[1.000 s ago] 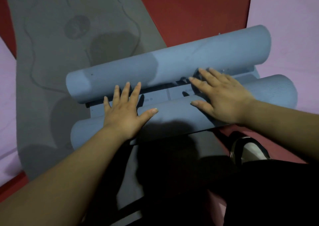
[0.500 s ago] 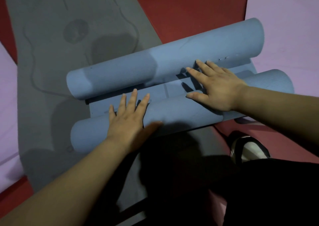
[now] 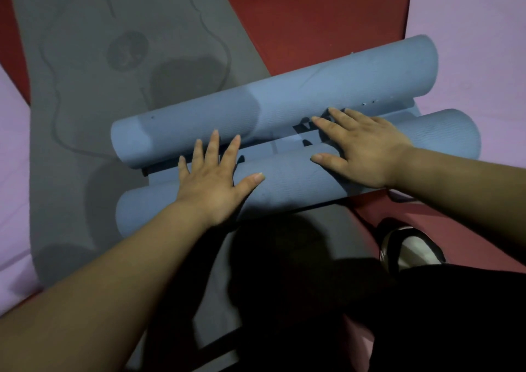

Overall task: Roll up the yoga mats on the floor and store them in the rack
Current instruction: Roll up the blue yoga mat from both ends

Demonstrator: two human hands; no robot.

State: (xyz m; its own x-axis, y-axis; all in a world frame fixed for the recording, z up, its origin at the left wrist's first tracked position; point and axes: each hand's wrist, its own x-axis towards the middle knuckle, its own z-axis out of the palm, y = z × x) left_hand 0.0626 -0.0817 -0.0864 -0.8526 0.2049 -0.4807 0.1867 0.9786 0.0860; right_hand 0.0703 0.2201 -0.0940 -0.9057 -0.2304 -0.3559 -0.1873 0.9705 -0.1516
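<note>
A blue yoga mat lies across a flat grey mat (image 3: 85,101), curled into a roll from each end. The far roll (image 3: 284,98) and the near roll (image 3: 284,184) lie side by side with a narrow flat strip between them. My left hand (image 3: 213,181) rests flat on the near roll, fingers spread and reaching the gap. My right hand (image 3: 361,149) presses flat on the near roll too, its fingertips touching the far roll. Neither hand grips anything.
The grey mat runs from the far left down under my arms. Red floor (image 3: 313,16) shows behind it. Pink mats lie at the right (image 3: 469,30) and at the left edge. My shoe (image 3: 410,246) and dark clothing are at the lower right.
The gap between the two rolls has narrowed as the near roll came closer to the far one. My left hand has slid forward and spread its thumb; my right hand reaches the far roll.
</note>
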